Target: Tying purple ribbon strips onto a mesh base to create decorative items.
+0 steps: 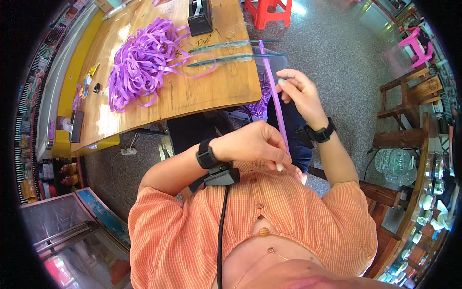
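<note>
One ribbon (271, 82) is drawn across two rods (211, 61), apparently pinched by the left hand (260, 142), right hand (302, 96) half-open alongside — the purple heap (142, 62) on the counter (226, 89) seemingly unfinished.

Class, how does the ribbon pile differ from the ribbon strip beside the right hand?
The ribbon pile is a heap of many loops; the ribbon strip is a single narrow length. The pile lies jumbled on the table; the strip stretches nearly straight toward the left hand. Both are flat and purple.
</note>
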A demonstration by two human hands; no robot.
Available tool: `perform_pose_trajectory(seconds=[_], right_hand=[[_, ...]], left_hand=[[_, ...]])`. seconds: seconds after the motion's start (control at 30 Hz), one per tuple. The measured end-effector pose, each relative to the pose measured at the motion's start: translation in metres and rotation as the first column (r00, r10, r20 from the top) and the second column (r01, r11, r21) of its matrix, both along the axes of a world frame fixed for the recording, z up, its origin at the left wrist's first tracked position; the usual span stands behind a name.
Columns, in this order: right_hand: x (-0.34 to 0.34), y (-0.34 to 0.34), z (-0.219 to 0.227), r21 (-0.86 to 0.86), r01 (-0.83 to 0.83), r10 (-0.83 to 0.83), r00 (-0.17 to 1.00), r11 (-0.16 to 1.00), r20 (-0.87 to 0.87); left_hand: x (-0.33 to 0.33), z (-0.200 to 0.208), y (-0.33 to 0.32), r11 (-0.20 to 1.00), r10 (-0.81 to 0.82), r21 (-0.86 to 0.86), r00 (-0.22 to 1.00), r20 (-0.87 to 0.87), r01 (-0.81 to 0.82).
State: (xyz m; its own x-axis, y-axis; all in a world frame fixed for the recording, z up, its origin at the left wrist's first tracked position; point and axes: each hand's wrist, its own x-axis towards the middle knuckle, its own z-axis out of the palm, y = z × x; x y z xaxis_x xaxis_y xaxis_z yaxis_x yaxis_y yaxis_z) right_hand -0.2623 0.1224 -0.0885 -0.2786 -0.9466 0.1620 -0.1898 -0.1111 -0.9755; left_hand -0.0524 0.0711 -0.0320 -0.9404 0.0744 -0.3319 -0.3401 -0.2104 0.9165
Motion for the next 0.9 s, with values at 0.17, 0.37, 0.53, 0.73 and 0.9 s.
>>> perform_pose_trajectory(seconds=[0.17,0.37,0.53,0.73,0.9], right_hand=[[0.004,-0.035,-0.004,0.189,-0.091,-0.009,0.883,0.978,0.470],[0.003,-0.062,-0.010,0.186,-0.092,-0.036,0.808,0.978,0.588],[0.000,-0.062,-0.004,0.138,-0.014,-0.050,0.894,0.990,0.445],[0.000,-0.064,0.012,0.188,0.039,-0.090,0.959,0.981,0.269],[-0.009,-0.041,0.017,0.107,0.084,-0.090,0.994,0.991,0.058]], left_hand=[[-0.005,-0.019,0.001,0.997,-0.013,0.080,0.998,0.063,0.008],[-0.004,-0.016,0.001,0.999,-0.031,0.014,0.999,0.044,0.030],[0.004,0.009,0.002,0.979,-0.002,-0.203,0.998,-0.060,-0.010],[0.010,0.044,0.008,0.919,0.107,-0.349,0.967,-0.233,-0.185],[0.010,0.057,0.013,0.925,0.271,-0.207,0.934,-0.232,-0.320]])
